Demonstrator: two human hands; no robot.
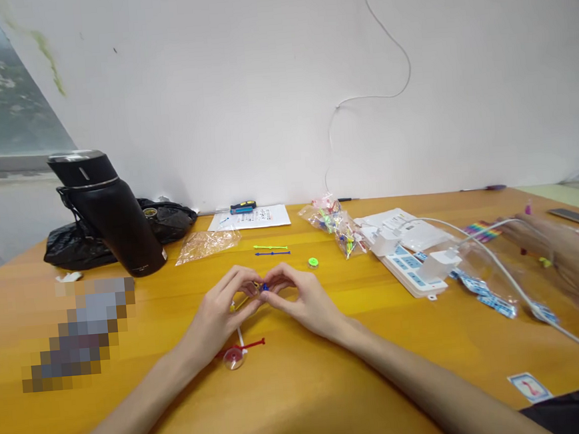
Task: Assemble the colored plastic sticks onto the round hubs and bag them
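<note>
Interior of a plainly finished room, either an office or a simple workroom; which of the two cannot be told. A wood-topped table stands by a plain white wall, which bears a yellow-green patch and a loosely hanging cable. Greenery shows through a window at left. Printed sheets and a power strip with white adapters are office-like; a screwdriver-like tool suits a workroom. A black flask and a second person's arm, at right, indicate a shared table.
</note>
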